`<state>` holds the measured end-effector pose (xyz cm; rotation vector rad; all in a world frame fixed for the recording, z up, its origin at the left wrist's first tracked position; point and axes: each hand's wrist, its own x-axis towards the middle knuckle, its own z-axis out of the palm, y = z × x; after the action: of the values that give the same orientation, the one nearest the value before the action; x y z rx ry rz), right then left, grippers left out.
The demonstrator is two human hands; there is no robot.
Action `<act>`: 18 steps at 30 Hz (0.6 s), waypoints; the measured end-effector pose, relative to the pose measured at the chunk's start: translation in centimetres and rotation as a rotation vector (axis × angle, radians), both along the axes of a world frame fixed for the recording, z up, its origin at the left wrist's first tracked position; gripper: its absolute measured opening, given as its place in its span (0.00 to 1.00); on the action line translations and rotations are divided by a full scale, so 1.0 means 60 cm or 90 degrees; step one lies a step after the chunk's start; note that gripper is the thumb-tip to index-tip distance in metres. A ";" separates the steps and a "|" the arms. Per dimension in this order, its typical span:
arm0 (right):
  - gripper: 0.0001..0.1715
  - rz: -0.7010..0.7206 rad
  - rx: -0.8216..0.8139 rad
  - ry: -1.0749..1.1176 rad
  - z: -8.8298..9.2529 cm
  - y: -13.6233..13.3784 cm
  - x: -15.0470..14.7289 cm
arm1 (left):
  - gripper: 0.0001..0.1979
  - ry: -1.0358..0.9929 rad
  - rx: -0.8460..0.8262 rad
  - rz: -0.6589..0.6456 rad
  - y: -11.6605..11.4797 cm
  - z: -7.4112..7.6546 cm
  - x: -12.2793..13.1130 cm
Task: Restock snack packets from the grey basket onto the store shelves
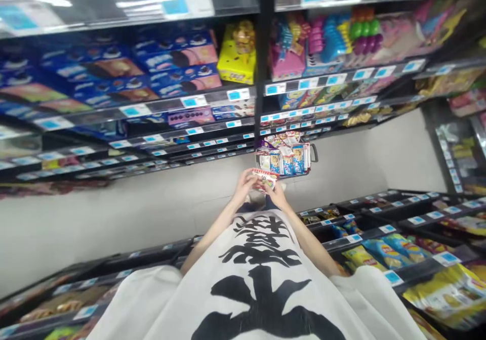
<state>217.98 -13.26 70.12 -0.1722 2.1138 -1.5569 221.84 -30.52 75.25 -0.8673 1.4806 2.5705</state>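
Low in front of my body, a small red-and-white snack packet point(266, 176) is held between both hands. My left hand point(244, 184) closes on its left end. On the opposite end, the fingers of my right hand point(277, 195) grip the lower right edge. The print on the packet is too small to read. Just beyond my hands stands a shopping basket point(313, 153) filled with snack packs. Several blue packs point(287, 164) lie in it among red and white ones.
Shelves with blue biscuit boxes point(182, 59), a yellow box point(237, 59) and colourful toys point(332, 34) rise ahead. Behind me on the right, another shelf holds chip bags point(387, 253). Pale floor point(144, 203) runs along the aisle between them. A dark upright post point(260, 51) divides the front shelving.
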 end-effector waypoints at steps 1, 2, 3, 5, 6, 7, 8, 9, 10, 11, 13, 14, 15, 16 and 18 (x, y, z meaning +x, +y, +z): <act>0.28 0.010 -0.020 -0.016 0.006 -0.026 0.008 | 0.29 -0.005 -0.054 0.048 -0.027 0.001 0.023; 0.29 0.016 -0.045 -0.023 0.012 -0.050 0.016 | 0.29 -0.020 -0.108 0.091 -0.054 0.000 0.049; 0.29 0.016 -0.072 -0.029 0.020 -0.073 0.022 | 0.28 -0.041 -0.152 0.124 -0.079 -0.001 0.076; 0.30 0.006 -0.111 -0.051 0.036 -0.115 0.031 | 0.25 -0.090 -0.182 0.148 -0.124 -0.004 0.134; 0.30 0.001 -0.122 -0.070 0.044 -0.135 0.035 | 0.24 -0.106 -0.166 0.140 -0.142 -0.005 0.164; 0.30 -0.005 -0.130 -0.090 0.051 -0.153 0.040 | 0.25 -0.114 -0.136 0.124 -0.156 -0.005 0.193; 0.30 -0.010 -0.136 -0.110 0.057 -0.171 0.047 | 0.27 -0.113 -0.101 0.104 -0.165 -0.005 0.221; 0.30 -0.013 -0.141 -0.128 0.061 -0.186 0.055 | 0.28 -0.106 -0.067 0.087 -0.169 -0.004 0.245; 0.30 -0.018 -0.146 -0.145 0.064 -0.200 0.064 | 0.30 -0.098 -0.036 0.073 -0.168 -0.005 0.266; 0.30 -0.025 -0.152 -0.163 0.066 -0.211 0.076 | 0.31 -0.091 -0.007 0.066 -0.163 -0.006 0.281; 0.31 -0.037 -0.157 -0.199 0.065 -0.225 0.103 | 0.33 -0.083 0.041 0.080 -0.142 -0.011 0.295; 0.31 -0.041 -0.154 -0.214 0.064 -0.227 0.117 | 0.33 -0.080 0.057 0.099 -0.130 -0.015 0.294; 0.31 -0.047 -0.147 -0.225 0.062 -0.226 0.130 | 0.33 -0.078 0.062 0.125 -0.118 -0.020 0.290; 0.30 -0.052 -0.140 -0.233 0.060 -0.224 0.141 | 0.32 -0.076 0.056 0.150 -0.108 -0.026 0.284; 0.29 -0.072 -0.126 -0.240 0.058 -0.215 0.156 | 0.29 -0.075 0.005 0.169 -0.095 -0.036 0.269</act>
<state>227.32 -26.16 73.62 0.1661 1.7035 -1.7102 238.00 -36.20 73.07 -1.2682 1.4087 2.6433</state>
